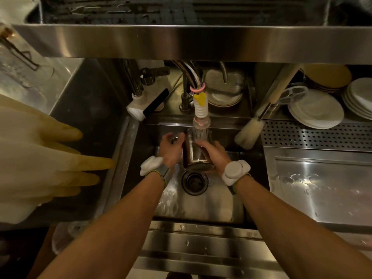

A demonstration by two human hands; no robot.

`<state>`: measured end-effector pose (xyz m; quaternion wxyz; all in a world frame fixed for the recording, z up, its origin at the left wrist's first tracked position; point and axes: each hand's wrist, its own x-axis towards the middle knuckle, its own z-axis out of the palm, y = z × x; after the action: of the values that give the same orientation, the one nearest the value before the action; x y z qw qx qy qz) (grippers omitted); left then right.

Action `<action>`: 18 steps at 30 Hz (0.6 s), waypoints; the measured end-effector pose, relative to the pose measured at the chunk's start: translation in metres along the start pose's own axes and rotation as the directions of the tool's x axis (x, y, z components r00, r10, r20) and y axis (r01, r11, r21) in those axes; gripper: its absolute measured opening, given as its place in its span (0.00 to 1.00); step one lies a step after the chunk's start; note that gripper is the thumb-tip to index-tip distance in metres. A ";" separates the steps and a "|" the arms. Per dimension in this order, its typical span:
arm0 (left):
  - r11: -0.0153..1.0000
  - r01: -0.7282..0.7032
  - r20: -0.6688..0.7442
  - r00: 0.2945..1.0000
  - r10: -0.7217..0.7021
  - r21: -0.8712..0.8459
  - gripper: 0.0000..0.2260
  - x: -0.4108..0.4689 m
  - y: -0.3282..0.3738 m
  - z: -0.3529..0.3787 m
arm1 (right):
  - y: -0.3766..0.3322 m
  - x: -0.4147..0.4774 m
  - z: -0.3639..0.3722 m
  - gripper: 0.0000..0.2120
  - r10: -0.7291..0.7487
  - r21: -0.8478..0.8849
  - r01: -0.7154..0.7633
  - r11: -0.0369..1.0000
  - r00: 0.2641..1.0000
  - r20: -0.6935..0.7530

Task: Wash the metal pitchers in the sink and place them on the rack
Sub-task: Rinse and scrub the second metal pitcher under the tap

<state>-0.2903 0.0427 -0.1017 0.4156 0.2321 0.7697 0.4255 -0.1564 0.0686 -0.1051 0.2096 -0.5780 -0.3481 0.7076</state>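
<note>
A metal pitcher (194, 156) is held upright over the sink (211, 206), directly under the faucet nozzle (200, 119), with water running into it. My left hand (171, 148) grips the pitcher's handle on its left side. My right hand (213, 152) wraps around the pitcher's right wall. The drain (194, 181) lies just below the pitcher. A dark rack (181, 11) sits on the steel shelf at the top of the view.
A bottle brush (248, 131) leans at the sink's back right corner. A perforated steel drainboard (318, 135) and stacked white plates (316, 111) are on the right. Yellowish rubber gloves (40, 158) hang large at the left. Bowls (223, 93) stand behind the faucet.
</note>
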 end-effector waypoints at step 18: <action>0.984 0.128 0.275 0.957 -0.089 -0.127 0.13 -0.007 0.013 0.006 | 0.004 0.006 -0.001 0.37 -0.025 -0.084 0.015 0.996 0.991 -0.128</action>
<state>-0.2815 0.0471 -0.0888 0.5544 0.2146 0.6852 0.4209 -0.1564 0.0703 -0.1125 0.2144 -0.6272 -0.3688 0.6516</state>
